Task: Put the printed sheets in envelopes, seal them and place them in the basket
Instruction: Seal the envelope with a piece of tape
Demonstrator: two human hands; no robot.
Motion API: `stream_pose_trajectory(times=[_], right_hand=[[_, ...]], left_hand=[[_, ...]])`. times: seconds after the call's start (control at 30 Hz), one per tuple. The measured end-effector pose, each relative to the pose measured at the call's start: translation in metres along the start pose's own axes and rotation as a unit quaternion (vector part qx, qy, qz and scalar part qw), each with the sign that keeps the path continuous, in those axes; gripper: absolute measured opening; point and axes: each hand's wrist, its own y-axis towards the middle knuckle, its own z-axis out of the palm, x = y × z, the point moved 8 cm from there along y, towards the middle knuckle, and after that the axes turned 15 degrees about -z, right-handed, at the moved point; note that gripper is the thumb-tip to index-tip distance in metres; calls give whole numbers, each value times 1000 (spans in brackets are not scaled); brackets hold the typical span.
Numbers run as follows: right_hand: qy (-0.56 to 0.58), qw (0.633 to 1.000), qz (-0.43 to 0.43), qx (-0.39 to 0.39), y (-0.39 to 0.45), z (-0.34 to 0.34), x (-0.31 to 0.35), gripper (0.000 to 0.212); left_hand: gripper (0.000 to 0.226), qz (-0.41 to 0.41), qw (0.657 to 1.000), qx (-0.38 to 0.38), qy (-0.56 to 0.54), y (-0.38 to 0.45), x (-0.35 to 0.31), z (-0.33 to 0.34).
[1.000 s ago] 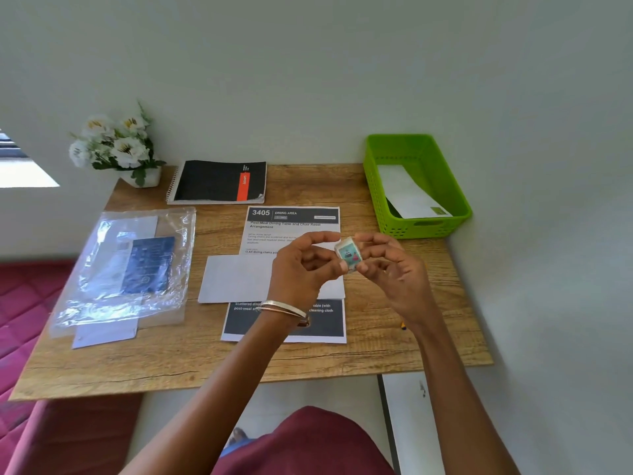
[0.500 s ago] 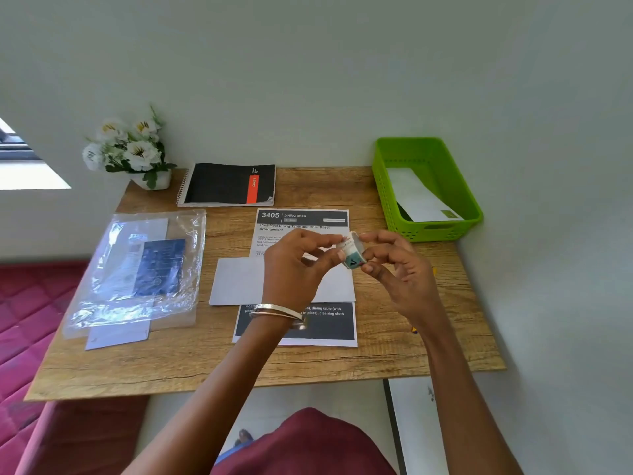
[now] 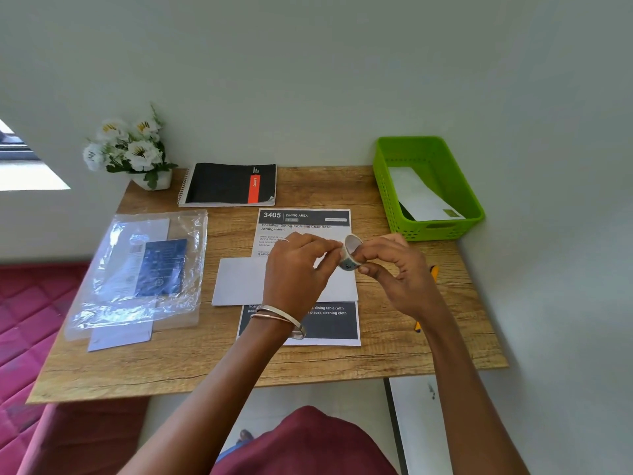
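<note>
Tape roll [image 3: 350, 254] pinched between right hand [image 3: 397, 269], left hand [image 3: 298, 269]

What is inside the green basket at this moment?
One white envelope lies slanted in the green basket, with a small green mark near its front corner. Something dark shows beneath its front edge; the rest is covered.

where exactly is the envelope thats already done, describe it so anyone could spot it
Look at the green basket at the wooden table's far right corner, against the wall. The white envelope lies slanted inside it, alone there, with a small green mark at its near end.
</note>
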Motion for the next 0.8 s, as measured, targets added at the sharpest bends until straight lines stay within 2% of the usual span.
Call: stream_pose_trajectory(times=[0.1, 0.23, 0.37, 0.5, 0.7, 0.8], right_hand=[[-5, 1000, 4, 2, -2, -1, -1, 16], [4, 1000, 9, 4, -4, -2, -4, 13], [42, 998, 55, 8, -11, -3, -13, 19], [62, 995, 79, 20, -15, -2, -16, 14], [117, 985, 125, 1, -24, -9, -26, 14], [87, 981, 173, -27, -33, -19, -39, 16]], left_hand=[[9, -24, 999, 17, -33, 0, -1, 1], [8, -130, 985, 87, -78, 6, 17, 11], [9, -253, 933, 174, -190, 9, 38, 21], [10, -312, 887, 223, -258, 8, 46, 28], [14, -369, 850, 222, -303, 4, 58, 29], [14, -375, 861, 197, -280, 5, 68, 25]])
